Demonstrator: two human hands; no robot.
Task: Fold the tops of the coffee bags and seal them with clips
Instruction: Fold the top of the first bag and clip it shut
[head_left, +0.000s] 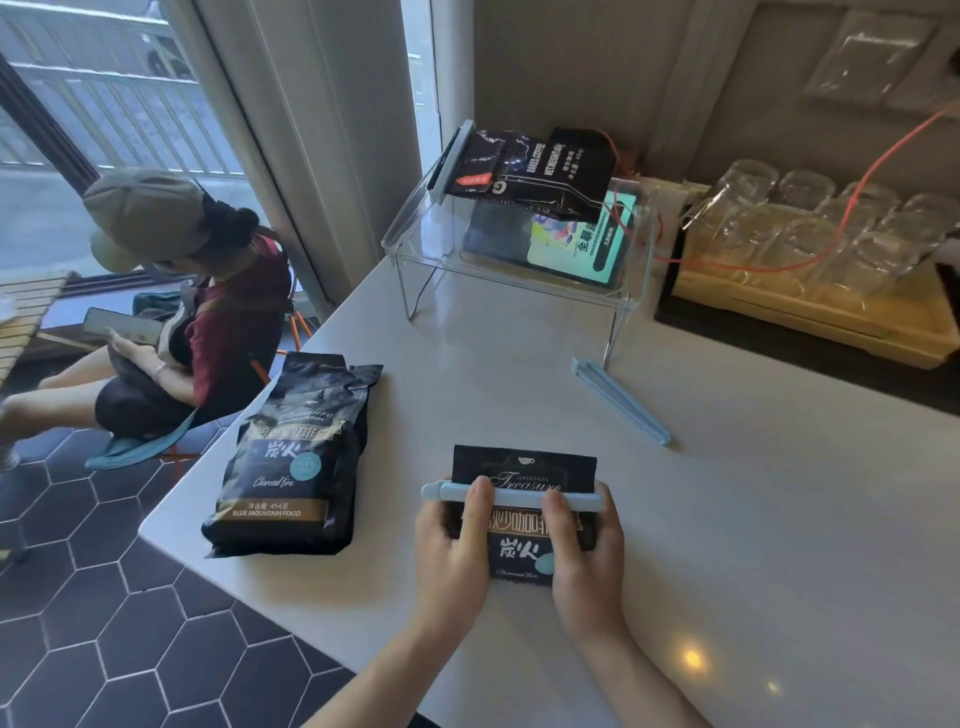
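The coffee bag (522, 519) I am working stands on the white counter (753, 519) near its front edge, with a second dark bag (293, 457) lying just to its left, a spare blue clip (621, 400) apart to the upper right, and a clear acrylic riser (415, 244) carrying a third clipped bag (524, 169) further back beside a tray of glasses (810, 223). A seated person (171, 312) by the window sits beyond the counter over dark hexagon tiles. My left hand (452, 545) and right hand (584, 551) grip the bag's sides, thumbs pressing a light-blue clip (511, 496) that spans its folded top.
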